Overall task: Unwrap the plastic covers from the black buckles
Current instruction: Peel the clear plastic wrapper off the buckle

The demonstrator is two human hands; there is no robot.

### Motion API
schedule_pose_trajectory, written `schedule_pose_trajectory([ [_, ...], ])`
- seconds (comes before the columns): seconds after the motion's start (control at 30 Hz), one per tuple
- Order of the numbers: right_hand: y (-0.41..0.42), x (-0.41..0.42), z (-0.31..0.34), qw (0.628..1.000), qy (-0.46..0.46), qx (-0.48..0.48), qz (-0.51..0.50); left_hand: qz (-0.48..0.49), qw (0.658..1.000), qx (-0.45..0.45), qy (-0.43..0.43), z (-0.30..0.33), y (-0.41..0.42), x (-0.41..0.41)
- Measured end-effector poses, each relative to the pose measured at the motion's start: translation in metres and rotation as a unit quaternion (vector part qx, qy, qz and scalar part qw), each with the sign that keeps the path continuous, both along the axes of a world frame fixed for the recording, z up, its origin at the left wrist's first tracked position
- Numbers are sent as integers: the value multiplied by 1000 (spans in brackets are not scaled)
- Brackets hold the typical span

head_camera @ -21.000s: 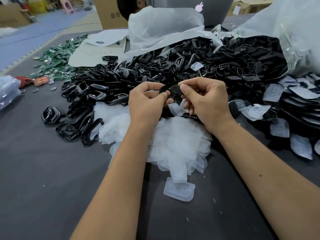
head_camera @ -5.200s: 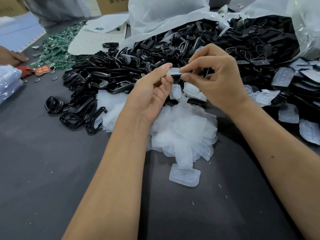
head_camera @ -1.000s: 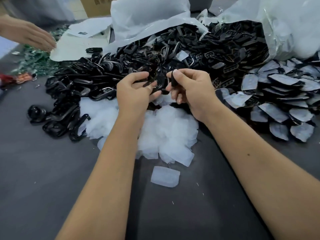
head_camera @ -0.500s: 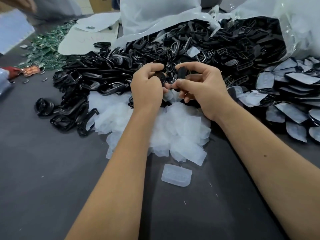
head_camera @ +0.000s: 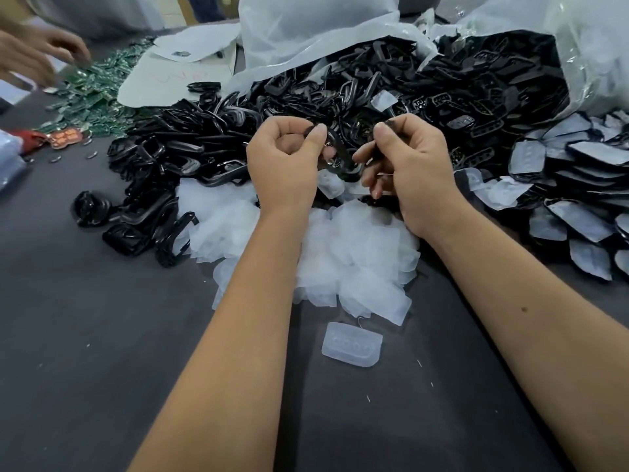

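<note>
My left hand (head_camera: pixel 284 161) and my right hand (head_camera: pixel 408 161) are raised side by side over the table, both pinching one black buckle (head_camera: pixel 340 155) between them. My left thumb and forefinger hold its upper left end; my right fingers grip its other end. Whether a cover is on it, I cannot tell. Below my hands lies a heap of removed translucent plastic covers (head_camera: pixel 347 260). A large pile of bare black buckles (head_camera: pixel 211 137) spreads behind and to the left. Covered buckles (head_camera: pixel 575 199) lie stacked at the right.
One loose plastic cover (head_camera: pixel 352 347) lies alone on the dark grey table (head_camera: pixel 85 335). White plastic bags (head_camera: pixel 316 25) stand open at the back. Green parts (head_camera: pixel 95 93) lie at the far left, where another person's hands (head_camera: pixel 37 56) reach in.
My hands have drawn a little apart with the buckle held between them. Another person's hands have come into view at the far left.
</note>
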State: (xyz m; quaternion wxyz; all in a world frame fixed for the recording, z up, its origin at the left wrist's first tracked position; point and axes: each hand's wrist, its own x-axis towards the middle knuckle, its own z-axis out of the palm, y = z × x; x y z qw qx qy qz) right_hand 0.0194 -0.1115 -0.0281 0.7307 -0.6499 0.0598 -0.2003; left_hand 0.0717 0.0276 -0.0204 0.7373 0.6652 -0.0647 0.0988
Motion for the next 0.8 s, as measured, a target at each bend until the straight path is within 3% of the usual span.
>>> schedule_pose_trajectory([
  [0.2, -2, 1, 0, 999, -16, 37, -25, -16, 996, -65, 57, 2, 2, -1],
  [0.37, -2, 3, 0, 997, 2, 74, -20, -29, 997, -50, 47, 5, 3, -2],
  [0.6, 4, -3, -2, 994, -41, -96, 11, -39, 998, 37, 43, 1, -3, -3],
  [0.8, 2, 1, -2, 995, -32, -73, -61, -24, 998, 34, 51, 1, 0, 0],
])
